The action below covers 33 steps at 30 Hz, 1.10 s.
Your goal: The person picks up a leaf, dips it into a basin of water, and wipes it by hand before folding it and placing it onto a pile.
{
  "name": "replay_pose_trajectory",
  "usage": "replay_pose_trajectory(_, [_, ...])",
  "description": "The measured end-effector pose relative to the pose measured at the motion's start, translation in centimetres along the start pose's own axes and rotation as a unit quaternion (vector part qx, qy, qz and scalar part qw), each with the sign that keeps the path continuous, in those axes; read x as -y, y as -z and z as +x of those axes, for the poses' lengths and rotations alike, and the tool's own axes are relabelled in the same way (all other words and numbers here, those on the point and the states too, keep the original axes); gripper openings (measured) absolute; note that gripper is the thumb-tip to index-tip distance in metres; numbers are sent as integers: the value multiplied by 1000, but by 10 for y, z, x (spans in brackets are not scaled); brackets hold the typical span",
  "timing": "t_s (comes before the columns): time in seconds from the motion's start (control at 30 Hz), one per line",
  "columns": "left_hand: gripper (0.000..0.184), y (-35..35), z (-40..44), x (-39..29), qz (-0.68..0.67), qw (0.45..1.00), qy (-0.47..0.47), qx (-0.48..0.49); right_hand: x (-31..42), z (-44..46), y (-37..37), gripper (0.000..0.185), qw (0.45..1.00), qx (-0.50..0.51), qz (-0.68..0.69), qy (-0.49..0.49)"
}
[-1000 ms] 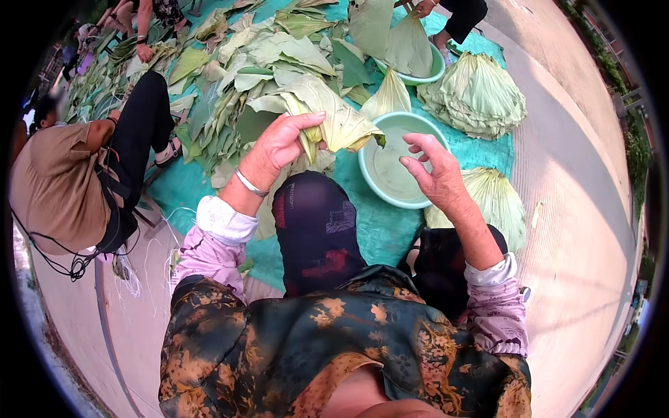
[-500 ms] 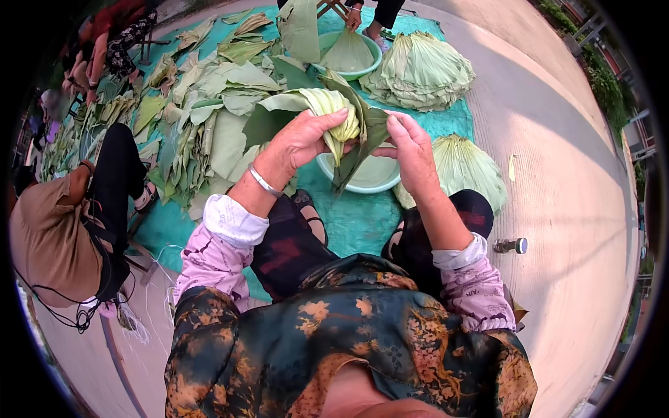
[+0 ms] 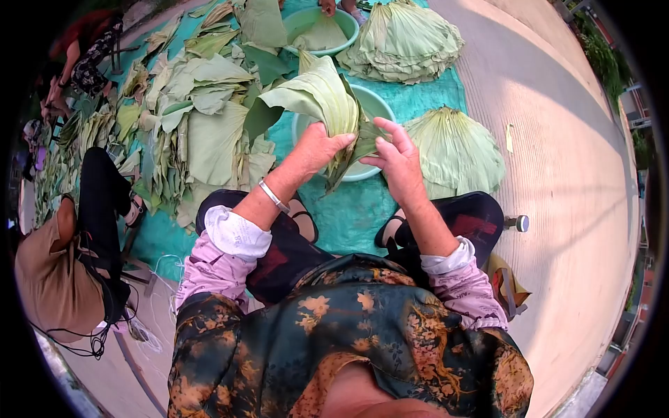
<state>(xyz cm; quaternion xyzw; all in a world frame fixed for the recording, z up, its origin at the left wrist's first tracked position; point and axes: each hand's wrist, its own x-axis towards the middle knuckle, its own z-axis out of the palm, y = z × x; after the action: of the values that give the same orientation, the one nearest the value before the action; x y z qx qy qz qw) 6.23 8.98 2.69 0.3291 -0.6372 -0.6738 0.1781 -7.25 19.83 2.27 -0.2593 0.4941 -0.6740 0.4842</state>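
Note:
My left hand [image 3: 317, 148] is closed on a folded lotus leaf [image 3: 324, 94], with the thumb pressed over its pale, ribbed side. The leaf's upper part flares out and bends toward the left; darker green layers hang on its right and below. At that darker right edge is my right hand [image 3: 401, 159], its fingers spread and the tips close to or touching the leaf. Under both hands stands a pale green basin [image 3: 382, 104], partly hidden by the leaf. A fan-shaped stack of lotus leaves [image 3: 456, 153] lies just right of the basin.
A bigger leaf stack [image 3: 401, 42] and another green basin [image 3: 291, 26], with another person's hand at it, are farther ahead. Loose leaves [image 3: 216, 136] cover the teal sheet [image 3: 334, 223] on the left. A seated person [image 3: 63, 279] is at left. A jar [image 3: 519, 223] lies right of my knee.
My right fingers have loosened from their pinch at the leaf's edge and spread. The bunched leaf in my left hand has opened out wider. The view has shifted slightly.

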Motion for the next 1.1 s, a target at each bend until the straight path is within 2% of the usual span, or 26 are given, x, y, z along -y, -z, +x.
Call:
replay_pose_trajectory(0.03, [29,-2,0,2,39,999,-1,7,-2,0,1,33,1000,-3,0,-4])
replay_pose_trajectory(0.07, [27,-5,-2,2,20,999,-25,5,-5,1,2,33,1000,-6,0,-8])
replay_pose_trajectory(0.27, [40,-3,-8,-1,20,997,6,69,-14,-1,3,34,999,3,-26,-30])
replay_pose_trajectory(0.37, [39,-8,-13,-6,44,992,-31,115,-18,-3,5,35,997,30,-64,-32])
replay_pose_trajectory(0.47, [34,-5,-12,9,19,999,-16,43,-22,-4,4,38,995,72,-61,-18])
replay_pose_trajectory(0.57, [37,2,-14,5,-37,995,80,40,-13,-5,8,39,992,116,-59,2])
replay_pose_trajectory(0.63, [36,4,-15,10,-68,994,76,41,-16,-5,12,37,989,134,-65,19])
replay_pose_trajectory(0.67, [35,5,-14,13,-73,993,79,39,-18,-3,13,29,988,126,-81,26])
replay_pose_trajectory(0.77, [31,3,-17,10,-111,991,71,3,-13,-4,21,21,949,80,-292,84])
replay_pose_trajectory(0.8, [32,6,-17,4,-118,990,78,-9,-17,-1,24,17,937,60,-309,154])
replay_pose_trajectory(0.93, [35,28,-20,-6,-169,980,53,-90,-6,7,33,12,873,-27,-403,272])
replay_pose_trajectory(1.03, [34,53,-20,-16,-219,962,2,-165,-3,10,50,11,902,-64,-404,135])
replay_pose_trajectory(1.1, [31,67,-25,-28,-244,944,-41,-219,-14,19,61,12,940,-91,-303,126])
